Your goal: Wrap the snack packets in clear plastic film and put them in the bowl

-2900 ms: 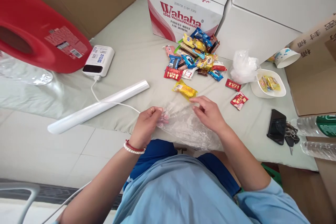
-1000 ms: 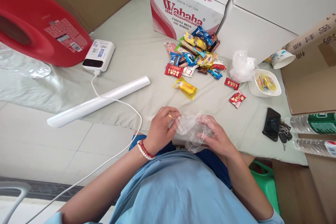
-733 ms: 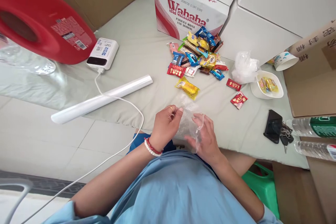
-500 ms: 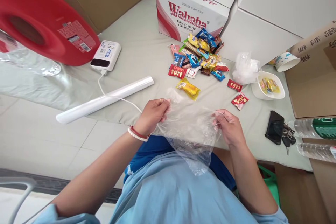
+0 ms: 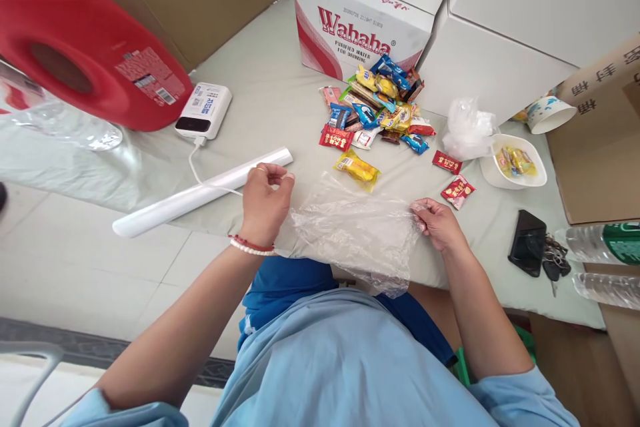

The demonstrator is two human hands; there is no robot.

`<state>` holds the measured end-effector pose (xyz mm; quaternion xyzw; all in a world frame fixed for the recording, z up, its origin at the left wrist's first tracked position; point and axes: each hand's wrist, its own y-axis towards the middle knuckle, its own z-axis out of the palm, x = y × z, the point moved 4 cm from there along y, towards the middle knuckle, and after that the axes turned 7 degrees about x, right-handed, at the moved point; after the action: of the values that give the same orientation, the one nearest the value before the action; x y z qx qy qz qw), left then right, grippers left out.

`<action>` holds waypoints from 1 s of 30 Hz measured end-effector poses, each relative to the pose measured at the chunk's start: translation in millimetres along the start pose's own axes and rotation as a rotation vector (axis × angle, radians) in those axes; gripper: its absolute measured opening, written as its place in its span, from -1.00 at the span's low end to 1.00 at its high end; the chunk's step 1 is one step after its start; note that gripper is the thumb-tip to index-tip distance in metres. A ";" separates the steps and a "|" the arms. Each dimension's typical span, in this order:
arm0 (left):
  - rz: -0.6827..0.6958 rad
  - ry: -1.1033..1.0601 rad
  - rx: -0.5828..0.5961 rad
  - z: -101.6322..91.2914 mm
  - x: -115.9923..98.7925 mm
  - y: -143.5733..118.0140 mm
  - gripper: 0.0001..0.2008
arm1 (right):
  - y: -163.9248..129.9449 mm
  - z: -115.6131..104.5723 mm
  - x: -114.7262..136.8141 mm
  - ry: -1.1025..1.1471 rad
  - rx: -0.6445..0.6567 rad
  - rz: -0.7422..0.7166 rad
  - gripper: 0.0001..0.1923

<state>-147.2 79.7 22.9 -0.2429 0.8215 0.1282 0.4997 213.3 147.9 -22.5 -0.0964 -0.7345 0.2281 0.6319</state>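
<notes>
A clear plastic bag [image 5: 357,233] lies spread over the front edge of the cloth-covered table, its lower end hanging toward my lap. My right hand [image 5: 437,221] pinches the bag's right edge. My left hand [image 5: 267,200] is off the bag, just to its left, fingers loosely bent with a gap to the thumb and nothing visible in them. It hovers over the right part of a white roll [image 5: 210,190], by a white cable; whether it touches either I cannot tell. Beyond the bag lie a yellow-wrapped snack [image 5: 357,169] and a pile of wrapped snacks [image 5: 377,107].
A Wahaha carton [image 5: 357,27] stands behind the pile. At the right are two red packets, a crumpled plastic bag [image 5: 467,130], a white bowl [image 5: 537,177] with snacks, a phone [image 5: 527,243], keys and bottles. A power bank [image 5: 204,110] and red jug [image 5: 115,60] stand left.
My left hand has let go of the bag and moved left, over the white roll. The bag has dropped flatter onto the table edge, while my right hand keeps its pinch.
</notes>
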 end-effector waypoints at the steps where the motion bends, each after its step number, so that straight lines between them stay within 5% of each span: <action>1: 0.087 0.037 -0.054 -3.4 -6.8 -5.8 -0.89 | -0.3 -2.5 0.8 -0.009 0.000 0.012 -0.49; 3: 0.346 0.108 -0.016 1.6 -21.2 -22.0 -0.91 | -0.6 -5.8 1.1 -0.027 0.004 0.024 -0.49; 6: 0.812 0.342 0.334 35.5 -28.5 -57.7 -0.84 | 3.3 -8.8 -2.5 -0.042 0.003 0.018 -0.47; 9: 0.975 0.586 0.585 66.3 -9.7 -88.8 -0.79 | 12.6 -16.5 -5.9 -0.069 -0.042 -0.030 -0.47; 13: 0.933 0.592 0.611 70.8 3.0 -103.8 -0.70 | 3.1 -34.1 10.8 -0.324 -0.266 -0.258 -0.49; 15: 0.844 0.562 0.551 65.7 0.2 -95.8 -0.68 | -23.8 -34.2 27.6 -0.542 -0.432 -0.459 -0.55; 17: 0.752 0.546 0.551 65.2 -2.8 -81.6 -0.64 | -58.7 -19.9 38.6 -0.734 -0.456 -0.677 -0.67; 20: 0.656 0.566 0.619 73.3 -1.3 -58.8 -0.57 | -102.2 18.5 27.5 -0.979 -0.084 -0.919 -0.71; 23: 0.623 0.613 0.650 81.2 5.4 -42.5 -0.53 | -120.8 38.6 -8.6 -1.171 0.227 -0.895 -0.69; 26: 0.620 0.627 0.655 81.9 10.9 -32.9 -0.51 | -123.2 28.7 -35.7 -1.180 0.278 -0.810 -0.77; 30: 0.595 0.622 0.617 76.0 15.9 -23.7 -0.51 | -129.5 0.7 -39.9 -1.065 0.335 -0.772 -0.76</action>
<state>-83.1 89.8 -25.9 0.1325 0.9639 -0.0612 0.2228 238.9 17.0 1.3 0.3976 -0.8819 0.1132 0.2264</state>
